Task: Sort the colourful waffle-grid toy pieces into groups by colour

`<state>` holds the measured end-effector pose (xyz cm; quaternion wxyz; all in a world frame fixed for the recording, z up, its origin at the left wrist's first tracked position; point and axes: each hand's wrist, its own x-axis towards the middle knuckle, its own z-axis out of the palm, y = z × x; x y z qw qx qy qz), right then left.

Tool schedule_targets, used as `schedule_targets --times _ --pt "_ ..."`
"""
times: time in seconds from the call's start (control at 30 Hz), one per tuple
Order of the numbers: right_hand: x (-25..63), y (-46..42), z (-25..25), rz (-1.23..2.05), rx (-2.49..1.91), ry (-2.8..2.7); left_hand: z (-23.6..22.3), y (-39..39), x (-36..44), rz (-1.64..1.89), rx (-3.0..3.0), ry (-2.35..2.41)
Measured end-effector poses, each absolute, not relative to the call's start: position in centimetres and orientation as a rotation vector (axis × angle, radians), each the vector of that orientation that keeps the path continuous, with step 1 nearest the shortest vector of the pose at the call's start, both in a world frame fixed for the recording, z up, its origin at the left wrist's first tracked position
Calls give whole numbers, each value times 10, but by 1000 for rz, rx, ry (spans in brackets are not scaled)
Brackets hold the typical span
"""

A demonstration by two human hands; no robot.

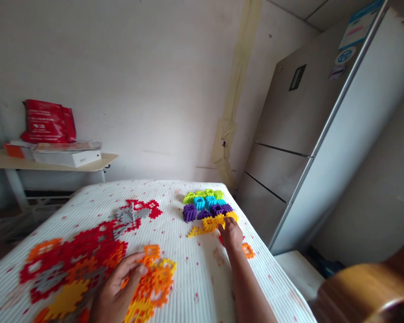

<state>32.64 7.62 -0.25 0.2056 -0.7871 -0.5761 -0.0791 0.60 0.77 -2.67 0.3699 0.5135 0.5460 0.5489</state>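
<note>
My left hand (pixel 121 282) is over the near pile, its thumb and forefinger closed at the edge of an orange square interlocking piece (pixel 151 253). More orange pieces (pixel 161 278) and yellow ones (pixel 139 310) lie around and below it. Farther off, my right hand (pixel 231 233) reaches the row of yellow cubes (pixel 208 223), fingers bent around a yellow piece (pixel 219 220) they partly hide. Behind that row stand purple cubes (pixel 190 212), blue cubes (pixel 199 203) and lime green ones (pixel 188 198). An orange piece (pixel 248 250) and a partly covered red piece lie beside my right wrist.
Red pieces (pixel 84 246) and grey gear-edged ones (pixel 124 215) spread over the left of the white dotted tablecloth (pixel 195 278). A tall fridge (pixel 289 116) stands at right, with a wooden chair (pixel 366 287) nearby. A red bag (pixel 47 121) rests on boxes on a side table (pixel 109 160).
</note>
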Motion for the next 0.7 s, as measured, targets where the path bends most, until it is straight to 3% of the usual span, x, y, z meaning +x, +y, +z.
schedule_targets --times 0.7 --pt "324 75 -1 -176 -2251 -1599 -34 10 1 1362 1350 1417"
